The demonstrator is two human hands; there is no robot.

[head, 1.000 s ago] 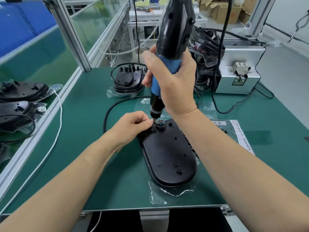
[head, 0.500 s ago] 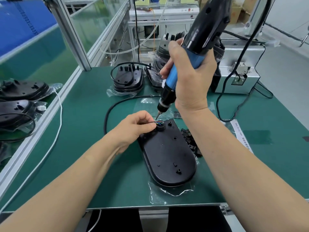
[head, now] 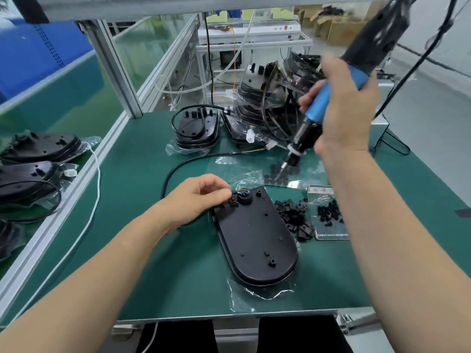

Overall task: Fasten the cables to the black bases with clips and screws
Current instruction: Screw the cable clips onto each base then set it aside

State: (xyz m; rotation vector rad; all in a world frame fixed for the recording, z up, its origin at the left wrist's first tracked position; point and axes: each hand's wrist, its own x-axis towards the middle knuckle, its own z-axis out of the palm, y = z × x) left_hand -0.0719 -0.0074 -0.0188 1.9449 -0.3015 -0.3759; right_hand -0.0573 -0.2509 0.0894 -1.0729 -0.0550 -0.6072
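**Green bench mat** [head: 142, 250], centre: one black base [head: 257, 238], flat side up, lying on a clear plastic wrapper [head: 244, 299]. A black cable [head: 175, 169] meets its upper left corner, where coloured wires show beside a round boss.

**Left hand** [head: 193, 200]: thumb and forefinger pinch at that corner, on a small black clip [head: 233, 200] over the cable. The other fingers are curled.

**Right hand** [head: 341, 110]: fingers wrapped round the blue grip of an electric screwdriver [head: 328, 98]. It is tilted, with the bit down over a flat clear bag [head: 254, 171] of small dark round pieces. Whether the bit touches them cannot be told.

**Right of the base:** a loose heap of black clips [head: 293, 217] lies just beside a second clear bag [head: 328, 215] of small black parts. Its white label strip carries print too small to read.

**Rear:** a wrapped stack of black bases [head: 196, 131] has a cable looped on top. A taller bagged stack [head: 275, 98] stands partly behind the screwdriver.

**Left, beyond the aluminium rail** [head: 76, 189]: more bases [head: 38, 149] with cables. A white cord [head: 95, 189] runs along the mat's left edge.
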